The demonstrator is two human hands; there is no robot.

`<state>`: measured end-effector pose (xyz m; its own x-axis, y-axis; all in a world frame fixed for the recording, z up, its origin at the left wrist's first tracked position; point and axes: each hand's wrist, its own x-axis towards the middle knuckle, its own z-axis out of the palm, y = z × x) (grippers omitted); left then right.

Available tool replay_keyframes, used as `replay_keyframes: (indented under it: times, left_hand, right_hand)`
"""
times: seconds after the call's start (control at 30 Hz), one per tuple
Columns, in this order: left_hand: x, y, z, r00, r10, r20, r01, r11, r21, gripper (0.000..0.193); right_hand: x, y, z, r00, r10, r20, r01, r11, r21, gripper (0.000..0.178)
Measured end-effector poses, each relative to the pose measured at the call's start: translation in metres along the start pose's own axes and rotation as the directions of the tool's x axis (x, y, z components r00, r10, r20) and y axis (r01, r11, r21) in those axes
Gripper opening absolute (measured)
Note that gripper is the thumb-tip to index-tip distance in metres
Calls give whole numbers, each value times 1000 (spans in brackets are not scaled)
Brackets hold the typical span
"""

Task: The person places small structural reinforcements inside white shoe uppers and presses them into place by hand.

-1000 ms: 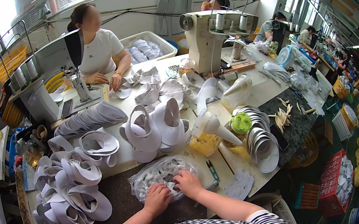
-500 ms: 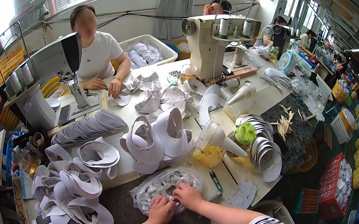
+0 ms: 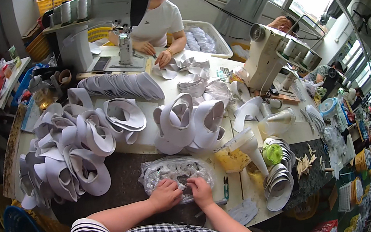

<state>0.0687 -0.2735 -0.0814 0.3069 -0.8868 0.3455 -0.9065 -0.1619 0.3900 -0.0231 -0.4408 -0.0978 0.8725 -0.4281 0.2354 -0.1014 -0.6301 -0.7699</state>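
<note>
**Layout of the bench**

A clear plastic bag [image 3: 175, 172] lies at lower centre on the table [image 3: 124, 189], with the left hand [image 3: 165, 194] and right hand [image 3: 201, 192] resting on its near edge. Left of it, a heap of curved shoe uppers [image 3: 67, 149] fills the frame's left. Behind the bag stand two more uppers [image 3: 192, 125]. To the right lie thread cones [image 3: 251, 147]; a sewing machine [image 3: 269, 56] sits at upper right, another [image 3: 118, 15] at upper centre.
</note>
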Motion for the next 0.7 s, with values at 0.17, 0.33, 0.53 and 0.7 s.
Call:
replay_keyframes:
  times: [0.17, 0.33, 0.53, 0.7]
  left_hand:
    - [-5, 3, -5, 1000, -9, 21, 10, 1000, -25, 17]
    - [5, 10, -10, 997, 24, -79, -31, 996, -80, 22]
    - [14, 37, -37, 963, -270, -25, 221, 834, -506, 33]
    - [6, 50, -48, 961, -258, 97, 250, 671, -698, 40]
  right_hand:
    - [-8, 7, 4, 996, 70, 58, -71, 997, 14, 8]
    - [-13, -2, -7, 991, 98, -90, -84, 986, 144, 9]
    - [-17, -29, -23, 846, 474, 243, -496, 534, 685, 11]
    - [-40, -58, -40, 711, 341, 615, -660, 25, 750, 27]
